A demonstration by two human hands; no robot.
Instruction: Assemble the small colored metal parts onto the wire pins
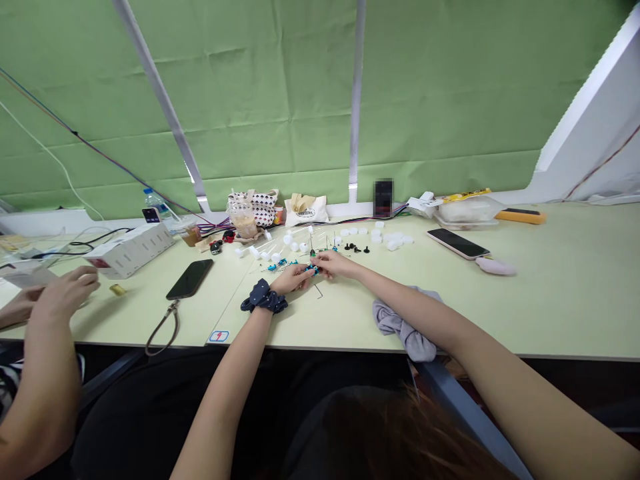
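Note:
My left hand (293, 278), with a dark dotted scrunchie (263, 297) at its wrist, has its fingers closed on a small blue part (313, 269). Against the same part, the fingers of my right hand (336, 264) are pinched together; what exactly lies between them is too small to make out. A thin L-shaped hex key (319, 292) lies on the table just below the hands. Similar blue parts (277, 265) lie left of my left hand. Small black pieces (356, 248) and several white round caps (395, 240) are spread behind and to the right.
A phone (190, 279) with a strap lies left, another phone (457, 243) right. A grey cloth (407, 320) sits under my right forearm. An iced drink cup (243, 220) and a white pouch (306, 210) stand behind. At far left, a co-worker's hands (67, 290) are near a white box (133, 250).

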